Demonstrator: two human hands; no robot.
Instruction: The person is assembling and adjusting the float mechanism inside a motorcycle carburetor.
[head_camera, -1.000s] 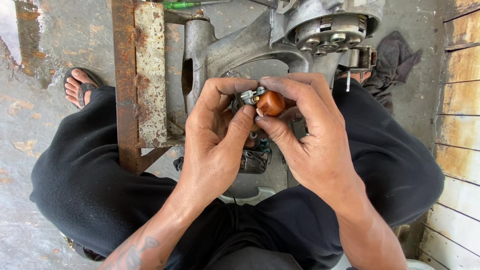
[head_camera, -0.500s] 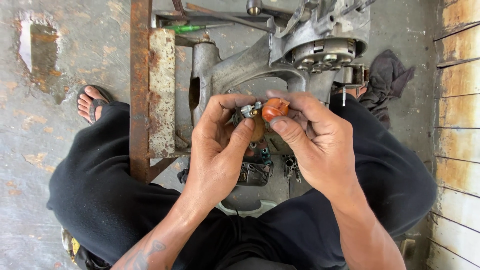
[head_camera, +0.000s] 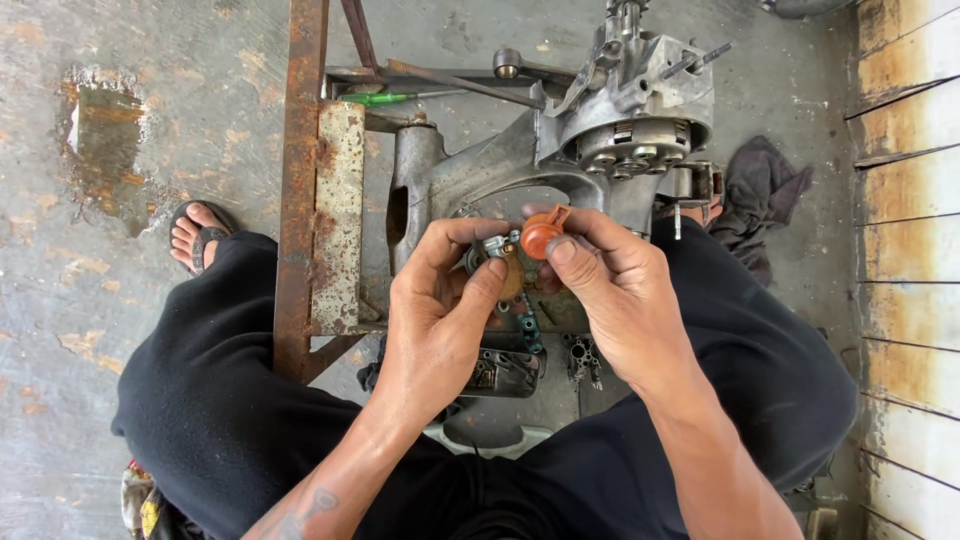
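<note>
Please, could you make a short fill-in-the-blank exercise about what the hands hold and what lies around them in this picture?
1. The right hand pinches a small cap whose colour is ____.
2. The left hand holds a small metal part; both hands are raised in front of a grey ____ casing.
3. The frame beside the left knee is covered with ____.
4. A dark ____ lies crumpled near the wall.

Missing words: orange; engine; rust; cloth

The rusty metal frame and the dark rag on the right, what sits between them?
In the head view, the grey engine casing lies between the rusty frame and the rag.
</note>
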